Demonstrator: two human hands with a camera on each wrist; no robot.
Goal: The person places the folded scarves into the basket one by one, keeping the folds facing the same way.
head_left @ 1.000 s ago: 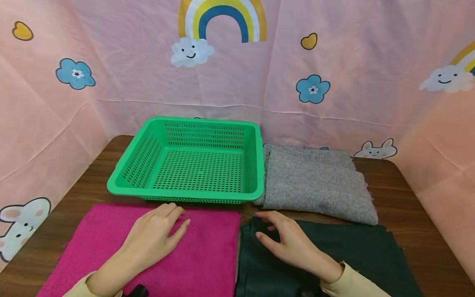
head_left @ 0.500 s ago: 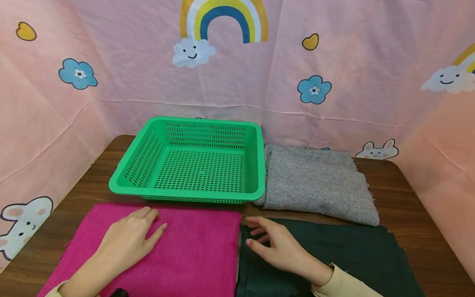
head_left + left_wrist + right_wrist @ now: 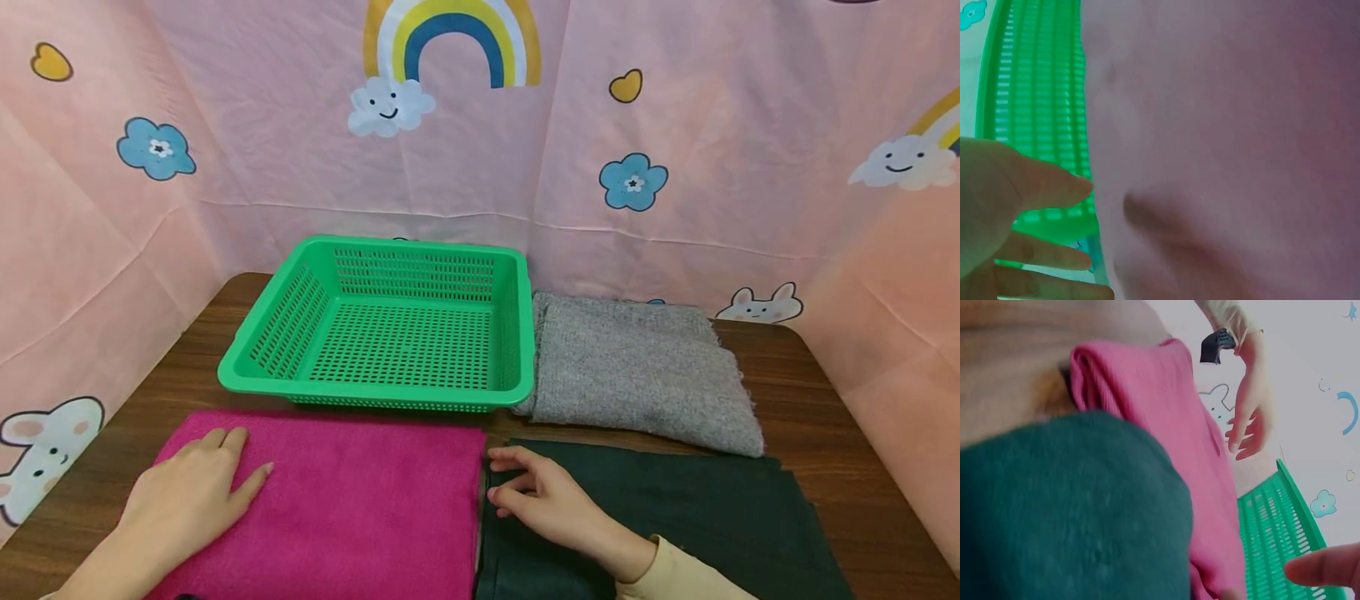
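A folded magenta cloth [image 3: 360, 500] lies at the front left in the head view. Over its left part is my left hand [image 3: 187, 492], fingers extended and loosely bent; whether they touch the fabric I cannot tell. Beside it on the right lies a folded dark green cloth [image 3: 675, 517]. My right hand [image 3: 555, 504] hovers by that cloth's left end, fingertips near the seam between the two cloths, thumb and index apart with nothing between them. The right wrist view shows the left hand [image 3: 1252, 415] above the magenta cloth [image 3: 1141, 387].
A green perforated plastic basket [image 3: 375, 388] stands behind the magenta cloth, with nothing in it. To its right lies a folded grey woollen cloth [image 3: 637, 367]. All rest on a brown wooden table [image 3: 187, 350], enclosed by a pink printed fabric backdrop [image 3: 465, 167].
My left hand has moved left and toward the front across the magenta cloth. My right hand has shifted a little left and down. The cloths and basket have stayed put.
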